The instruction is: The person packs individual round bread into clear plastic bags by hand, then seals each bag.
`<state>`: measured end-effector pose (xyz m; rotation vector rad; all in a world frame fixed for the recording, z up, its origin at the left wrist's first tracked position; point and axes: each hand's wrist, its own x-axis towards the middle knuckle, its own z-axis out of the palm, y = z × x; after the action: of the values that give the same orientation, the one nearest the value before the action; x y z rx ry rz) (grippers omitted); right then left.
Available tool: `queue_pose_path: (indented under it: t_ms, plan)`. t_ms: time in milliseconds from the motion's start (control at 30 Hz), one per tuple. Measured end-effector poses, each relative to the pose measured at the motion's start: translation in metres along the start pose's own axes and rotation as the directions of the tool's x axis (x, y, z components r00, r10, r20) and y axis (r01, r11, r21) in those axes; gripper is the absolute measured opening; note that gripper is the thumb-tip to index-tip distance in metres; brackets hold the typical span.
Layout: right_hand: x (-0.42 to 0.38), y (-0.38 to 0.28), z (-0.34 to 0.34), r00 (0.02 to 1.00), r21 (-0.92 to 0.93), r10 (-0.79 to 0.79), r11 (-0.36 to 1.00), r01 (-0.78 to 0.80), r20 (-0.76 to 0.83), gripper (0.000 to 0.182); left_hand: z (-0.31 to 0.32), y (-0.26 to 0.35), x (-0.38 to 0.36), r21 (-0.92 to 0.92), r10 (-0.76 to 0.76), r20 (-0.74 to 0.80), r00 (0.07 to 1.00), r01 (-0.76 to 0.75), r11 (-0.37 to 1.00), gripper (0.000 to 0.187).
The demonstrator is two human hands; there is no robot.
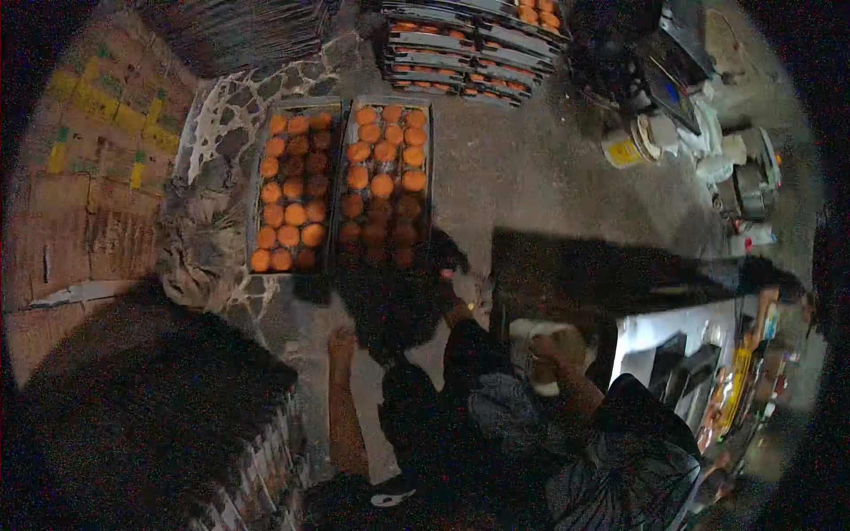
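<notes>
Left hand (341, 342) is lowered just short of two trays (431, 168) of orange rounds (382, 186), far left; its opening cannot be determined. Right hand (551, 347) is at a pale container (522, 328), near right; grip unclear.

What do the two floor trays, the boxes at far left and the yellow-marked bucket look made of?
Floor trays: probably metal, dull finish; thin, straight rims show greyish edges.
Boxes: likely cardboard, matte brown; flat panels with yellow and green patches.
Bucket: perhaps plastic, pale; rounded wall, but blur leaves material and finish open.
</notes>
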<state>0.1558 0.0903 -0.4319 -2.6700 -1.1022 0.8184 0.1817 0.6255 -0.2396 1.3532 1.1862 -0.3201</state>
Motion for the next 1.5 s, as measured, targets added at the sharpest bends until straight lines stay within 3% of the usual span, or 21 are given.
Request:
queue_pose_path:
  t_ms: [100,133,167,300,333,367,400,500,567,700,867,933,1000,1033,1067,1133,1200,1267,1300,1333,1500]
  plan:
    - [0.031,0.109,-0.021,0.980,-0.318,-0.135,0.932,0.175,0.144,0.036,0.070,0.002,0.055,0.252,-0.081,0.269,0.960,0.011,0.968,0.043]
    - [0.095,0.141,-0.025,0.980,-0.030,-0.183,0.983,0.181,-0.080,0.036,0.092,-0.016,0.082,0.261,-0.021,0.272,0.962,-0.053,0.964,0.042]
    - [0.150,0.102,-0.135,0.837,0.365,0.323,0.788,-0.496,0.441,0.036,0.108,-0.043,0.113,0.281,0.034,0.273,0.961,-0.113,0.953,0.042]
    - [0.301,0.118,-0.195,0.894,0.627,0.446,0.710,-0.322,-0.045,0.041,0.154,-0.180,0.244,0.053,-0.205,0.429,0.880,0.202,0.978,0.041]
    - [0.338,0.175,-0.141,0.895,0.613,0.446,0.707,-0.352,0.000,0.041,0.163,-0.223,0.264,0.326,0.043,0.278,0.959,-0.137,0.935,0.039]
    - [0.373,0.230,-0.077,0.982,0.070,0.189,0.980,-0.188,0.002,0.036,0.175,-0.257,0.280,0.603,0.332,0.208,0.920,-0.388,0.697,0.038]
    - [0.408,0.240,-0.080,0.957,0.031,0.291,0.957,-0.290,-0.025,0.033,0.190,-0.287,0.287,0.599,0.299,0.202,0.932,-0.360,0.716,0.038]
    - [0.459,0.226,-0.118,0.883,-0.182,0.027,0.975,-0.126,-0.468,0.031,0.211,-0.369,0.308,0.163,0.200,0.111,0.974,-0.216,0.963,0.037]
    - [0.511,0.288,-0.050,0.706,0.576,0.690,0.646,-0.500,-0.160,0.029,0.227,-0.400,0.360,-0.151,0.110,0.065,0.992,-0.099,0.984,0.037]
    - [0.555,0.346,-0.023,0.965,-0.108,0.253,0.964,-0.245,0.071,0.021,0.226,-0.462,0.347,-0.585,-0.069,-0.013,0.998,0.049,0.809,0.036]
    - [0.554,0.316,-0.038,0.966,0.252,0.205,0.938,-0.239,0.155,0.021,0.248,-0.334,0.303,-0.082,0.361,-0.305,0.881,-0.402,0.912,0.035]
    - [0.543,0.322,-0.039,0.880,0.909,0.441,0.271,-0.318,0.176,0.026,0.252,-0.290,0.279,0.289,0.307,-0.223,0.925,-0.238,0.927,0.039]
    - [0.520,0.300,-0.078,0.801,0.932,0.515,0.008,-0.361,0.306,0.029,0.224,-0.226,0.264,0.636,0.255,-0.187,0.949,-0.081,0.767,0.043]
    - [0.504,0.315,-0.063,0.927,0.818,0.265,0.572,0.070,-0.264,0.029,0.207,-0.192,0.266,0.636,0.302,-0.201,0.932,-0.111,0.764,0.041]
    - [0.490,0.325,-0.049,0.762,0.282,-0.225,0.835,0.472,-0.608,0.030,0.189,-0.158,0.264,0.636,0.349,-0.210,0.913,-0.144,0.758,0.039]
    - [0.453,0.274,-0.076,0.881,0.361,-0.074,0.894,0.266,-0.467,0.031,0.162,-0.091,0.255,0.637,0.443,-0.205,0.873,-0.224,0.738,0.036]
    - [0.417,0.235,-0.100,0.970,0.427,0.241,0.881,-0.202,-0.040,0.033,0.140,-0.030,0.249,0.631,0.538,-0.180,0.823,-0.323,0.705,0.032]
    - [0.374,0.193,-0.132,0.766,0.340,0.498,0.695,-0.633,0.407,0.035,0.128,0.037,0.238,0.628,0.625,-0.133,0.769,-0.423,0.653,0.029]
    - [0.308,0.185,-0.071,0.766,0.381,0.524,0.667,-0.641,0.372,0.035,0.123,0.071,0.227,0.622,0.666,-0.104,0.739,-0.474,0.623,0.027]
    - [0.280,0.178,-0.023,0.729,0.766,0.570,0.635,-0.098,-0.380,0.046,0.118,0.105,0.218,0.613,0.706,-0.067,0.705,-0.529,0.587,0.025]
    - [0.176,0.045,-0.134,0.439,0.960,0.877,0.263,-0.094,-0.197,0.034,0.123,0.220,0.153,0.462,0.843,0.121,0.524,-0.781,0.419,0.017]
